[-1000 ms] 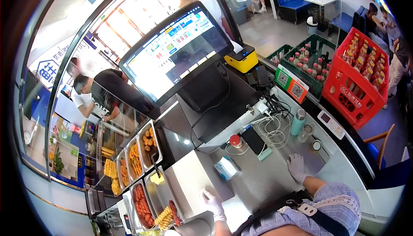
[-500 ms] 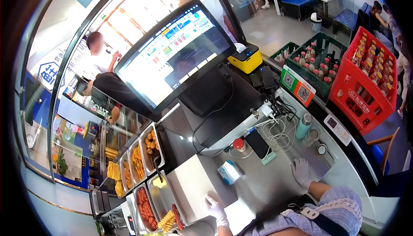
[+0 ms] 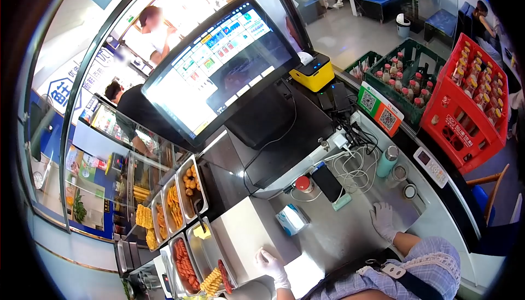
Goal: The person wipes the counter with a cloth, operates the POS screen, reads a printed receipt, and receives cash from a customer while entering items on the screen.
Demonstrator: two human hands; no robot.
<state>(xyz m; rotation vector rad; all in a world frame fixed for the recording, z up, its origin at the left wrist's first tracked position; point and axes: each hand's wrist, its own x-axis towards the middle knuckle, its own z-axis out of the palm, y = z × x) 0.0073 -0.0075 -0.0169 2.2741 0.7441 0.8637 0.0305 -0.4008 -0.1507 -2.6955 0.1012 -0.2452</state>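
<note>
Right of the tissue pack, a hand could pass over bare table; beyond the pack, the red-lidded jar and smartphone obstruct.

Wall sign: 鲜 in hexagon. Card: 2 QR codes. Monitor text illegible.

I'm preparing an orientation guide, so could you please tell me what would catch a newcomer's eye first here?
Probably the large lit screen at upper centre, then the red bottle crate at right. Food trays fill the lower left, beside the gloved left hand.
</note>
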